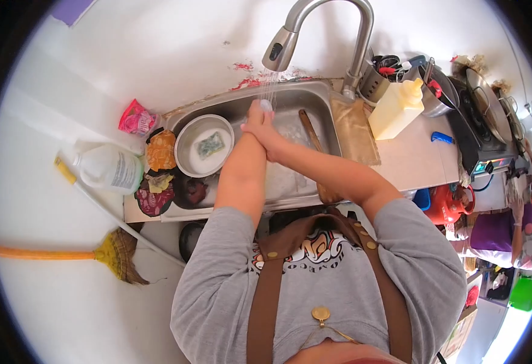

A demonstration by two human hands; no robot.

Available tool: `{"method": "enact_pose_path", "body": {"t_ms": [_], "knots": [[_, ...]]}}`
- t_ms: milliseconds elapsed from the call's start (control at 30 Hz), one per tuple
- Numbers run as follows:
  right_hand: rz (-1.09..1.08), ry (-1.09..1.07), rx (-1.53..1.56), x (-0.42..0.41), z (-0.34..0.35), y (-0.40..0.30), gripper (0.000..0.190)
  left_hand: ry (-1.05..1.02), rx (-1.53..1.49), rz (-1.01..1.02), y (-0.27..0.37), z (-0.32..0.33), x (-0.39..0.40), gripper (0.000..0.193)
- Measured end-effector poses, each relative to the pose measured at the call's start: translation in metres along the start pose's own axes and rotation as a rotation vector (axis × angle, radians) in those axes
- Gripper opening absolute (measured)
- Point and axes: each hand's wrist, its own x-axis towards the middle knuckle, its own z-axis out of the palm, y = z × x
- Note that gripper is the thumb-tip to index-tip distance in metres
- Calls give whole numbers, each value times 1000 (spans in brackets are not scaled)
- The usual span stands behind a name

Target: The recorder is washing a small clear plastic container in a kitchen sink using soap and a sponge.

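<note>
My left hand is under the running water of the pull-down faucet, its fingers partly hidden. My right hand wraps around my left wrist. Both are over the stainless steel sink. On the sink's left side sits a round metal bowl with whitish liquid and a green sponge in it. A wooden utensil lies along the right side, partly hidden by my right forearm. A dark red thing rests in the near left corner of the sink.
Left: a plastic jug, cloth pieces, a pink packet and a broom. Right: a pale yellow pump bottle, a utensil holder, a blue lighter-like object and a gas stove. Another person is at far right.
</note>
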Motion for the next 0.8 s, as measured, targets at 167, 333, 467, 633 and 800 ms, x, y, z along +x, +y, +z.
{"method": "enact_pose_path", "body": {"t_ms": [167, 333, 467, 633, 800], "knots": [[61, -65, 137, 66, -6, 22, 67, 17, -182, 225, -1, -8, 16, 31], [-53, 10, 212, 115, -43, 20, 46, -78, -59, 195, -9, 8, -1, 23], [-571, 91, -1130, 112, -47, 9, 25, -313, -380, -73, 11, -26, -26, 28], [-721, -348, -1261, 127, -72, -24, 22, -205, -286, -243, 7, -15, -65, 30], [-847, -515, -1650, 107, -39, -41, 19, -277, -391, -250, 7, -35, -66, 36]]}}
